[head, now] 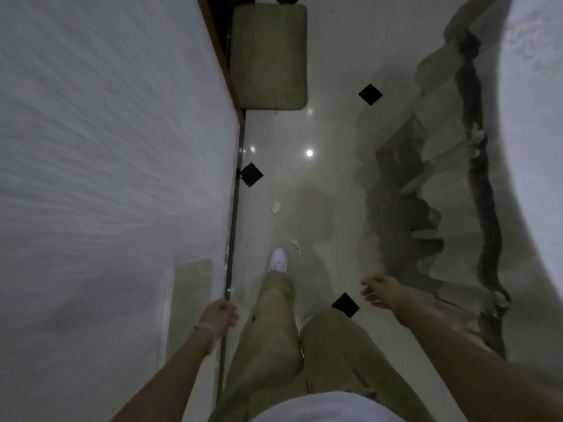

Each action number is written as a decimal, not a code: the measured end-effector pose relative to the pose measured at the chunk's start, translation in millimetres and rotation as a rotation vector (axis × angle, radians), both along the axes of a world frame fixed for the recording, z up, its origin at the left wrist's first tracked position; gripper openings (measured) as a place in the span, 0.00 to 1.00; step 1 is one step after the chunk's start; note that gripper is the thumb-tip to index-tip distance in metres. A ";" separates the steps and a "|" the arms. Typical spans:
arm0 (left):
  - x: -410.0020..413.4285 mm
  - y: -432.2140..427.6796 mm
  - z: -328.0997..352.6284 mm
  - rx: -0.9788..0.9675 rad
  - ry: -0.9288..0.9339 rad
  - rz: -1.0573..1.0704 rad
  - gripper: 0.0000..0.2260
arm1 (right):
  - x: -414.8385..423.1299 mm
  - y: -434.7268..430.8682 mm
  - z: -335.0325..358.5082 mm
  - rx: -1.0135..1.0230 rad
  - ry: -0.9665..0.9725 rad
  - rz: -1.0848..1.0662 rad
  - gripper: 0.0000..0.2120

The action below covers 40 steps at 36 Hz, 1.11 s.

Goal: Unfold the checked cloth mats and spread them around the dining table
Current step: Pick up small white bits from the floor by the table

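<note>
The dining table [106, 178] fills the left side, covered in a white cloth, with a dark metal strip [233, 226] along its edge. A pale beige rectangle [192, 300] lies flat on it near that edge, too blurred to show any checks. My left hand [217, 315] hangs beside the table edge with its fingers curled and nothing visible in it. My right hand [380, 293] is out over the floor, fingers apart and empty. My legs in khaki trousers [274, 345] and a white shoe [278, 259] are mid-step along the table.
A beige cushioned chair seat [268, 56] stands against the table edge ahead. The glossy white floor [320, 132] has black diamond tiles and small paper scraps [275, 207]. Beige draped fabric with dark trim [441, 178] and a white rounded surface [536, 117] lie to the right.
</note>
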State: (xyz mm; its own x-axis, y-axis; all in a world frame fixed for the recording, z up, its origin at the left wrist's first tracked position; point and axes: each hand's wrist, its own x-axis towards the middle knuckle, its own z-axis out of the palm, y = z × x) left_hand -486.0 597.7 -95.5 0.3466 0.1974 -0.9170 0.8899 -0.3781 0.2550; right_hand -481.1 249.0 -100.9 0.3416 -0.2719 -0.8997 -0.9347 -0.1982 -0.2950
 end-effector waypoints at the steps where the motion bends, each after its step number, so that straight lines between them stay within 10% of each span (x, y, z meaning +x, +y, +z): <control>1: 31.5 -0.4 -0.8 -0.010 -0.036 -0.030 0.07 | 3.4 1.6 -3.6 -0.005 0.028 -0.014 0.08; 13: 262.3 -45.8 -160.3 -0.132 -0.146 -0.088 0.06 | 100.6 45.2 -159.8 0.017 0.073 -0.031 0.11; 28: 285.6 -59.9 -564.1 0.097 -0.329 -0.651 0.17 | 147.4 91.0 -552.8 -0.034 -0.184 0.767 0.26; 34: 295.1 -75.5 -636.8 0.125 -0.556 -0.838 0.27 | 119.1 105.1 -628.0 -0.208 -0.383 0.948 0.26; 40: 297.8 -92.8 -653.1 0.158 -0.743 -0.776 0.13 | 116.2 100.4 -641.9 -0.211 -0.504 0.904 0.13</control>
State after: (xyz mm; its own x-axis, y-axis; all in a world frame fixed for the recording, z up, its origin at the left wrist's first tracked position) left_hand -188.2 504.9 -748.5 0.8857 -0.2172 -0.4103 0.0378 -0.8471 0.5301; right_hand -364.9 349.4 -742.8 0.8164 0.1356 -0.5614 -0.1929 -0.8522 -0.4863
